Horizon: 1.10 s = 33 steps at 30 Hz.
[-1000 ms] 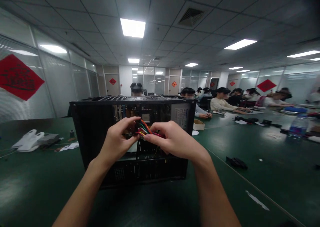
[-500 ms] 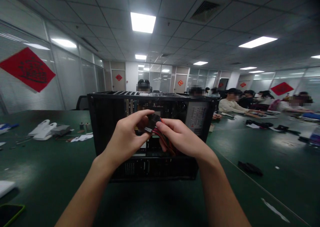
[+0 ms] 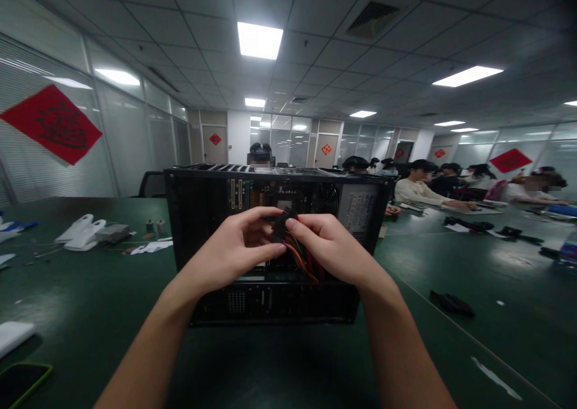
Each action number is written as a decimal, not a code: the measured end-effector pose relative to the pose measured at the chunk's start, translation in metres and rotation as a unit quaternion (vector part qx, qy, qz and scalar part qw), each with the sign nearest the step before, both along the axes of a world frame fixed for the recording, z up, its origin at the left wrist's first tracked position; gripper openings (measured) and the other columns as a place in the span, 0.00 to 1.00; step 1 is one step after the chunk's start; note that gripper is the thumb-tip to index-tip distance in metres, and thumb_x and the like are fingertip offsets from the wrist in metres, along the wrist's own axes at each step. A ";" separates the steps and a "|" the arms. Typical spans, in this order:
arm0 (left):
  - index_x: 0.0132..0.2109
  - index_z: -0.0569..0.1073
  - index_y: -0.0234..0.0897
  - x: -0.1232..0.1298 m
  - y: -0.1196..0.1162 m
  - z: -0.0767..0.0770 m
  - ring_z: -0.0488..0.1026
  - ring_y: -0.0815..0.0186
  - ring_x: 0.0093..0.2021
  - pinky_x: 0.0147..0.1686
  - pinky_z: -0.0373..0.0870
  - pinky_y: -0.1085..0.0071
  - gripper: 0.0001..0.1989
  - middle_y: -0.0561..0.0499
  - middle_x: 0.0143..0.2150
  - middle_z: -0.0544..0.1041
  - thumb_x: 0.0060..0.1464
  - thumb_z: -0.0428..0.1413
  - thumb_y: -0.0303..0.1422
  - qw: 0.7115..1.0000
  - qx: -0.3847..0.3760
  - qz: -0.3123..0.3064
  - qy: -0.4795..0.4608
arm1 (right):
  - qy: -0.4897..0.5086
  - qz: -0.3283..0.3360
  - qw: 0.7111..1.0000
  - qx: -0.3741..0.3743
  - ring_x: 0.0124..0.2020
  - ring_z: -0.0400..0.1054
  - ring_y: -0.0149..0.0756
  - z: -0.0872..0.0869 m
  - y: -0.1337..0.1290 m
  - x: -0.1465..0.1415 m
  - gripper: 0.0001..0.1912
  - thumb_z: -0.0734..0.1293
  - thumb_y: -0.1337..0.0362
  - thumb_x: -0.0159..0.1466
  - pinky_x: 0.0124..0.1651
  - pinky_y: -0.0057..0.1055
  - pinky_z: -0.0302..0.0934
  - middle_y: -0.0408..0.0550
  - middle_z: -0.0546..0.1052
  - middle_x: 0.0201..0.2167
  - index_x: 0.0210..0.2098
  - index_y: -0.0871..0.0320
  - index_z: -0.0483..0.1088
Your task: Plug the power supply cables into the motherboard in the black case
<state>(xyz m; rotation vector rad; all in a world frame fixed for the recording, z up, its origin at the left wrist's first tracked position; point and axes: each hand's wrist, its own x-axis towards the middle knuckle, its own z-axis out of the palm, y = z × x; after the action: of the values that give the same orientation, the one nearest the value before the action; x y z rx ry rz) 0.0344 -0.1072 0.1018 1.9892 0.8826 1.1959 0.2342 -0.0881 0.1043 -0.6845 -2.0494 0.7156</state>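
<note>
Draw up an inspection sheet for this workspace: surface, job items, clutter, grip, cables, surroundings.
Surface: green tabletop, a seam line running along its right side.
Job items: computer case, standing with its open side toward the camera; black connector in front of it.
Clutter: phone and white plastic item on the left; dark item and pale strip on the right.
Grip: left hand and right hand both pinch the black connector.
Cables: multicoloured wires hang below the connector, beside the right fingers; their far ends cannot be made out.
Surroundings: person in a cream top among others; red diamond decoration on the left wall; ceiling light on.
</note>
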 end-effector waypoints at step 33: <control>0.51 0.75 0.36 0.014 -0.002 -0.001 0.79 0.61 0.38 0.40 0.79 0.66 0.21 0.47 0.39 0.81 0.53 0.64 0.40 0.981 0.171 0.086 0.033 | 0.001 -0.007 0.999 -0.031 0.21 0.56 0.27 0.006 -0.002 0.017 0.27 0.61 0.44 0.66 0.24 0.25 0.51 0.40 0.64 0.18 0.23 0.60 0.66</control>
<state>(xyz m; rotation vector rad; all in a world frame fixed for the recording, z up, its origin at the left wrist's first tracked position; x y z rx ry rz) 0.0487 -0.1087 0.1012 2.2714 0.9482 1.4692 0.2513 -0.0900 0.1105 -0.7335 -2.0249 0.7748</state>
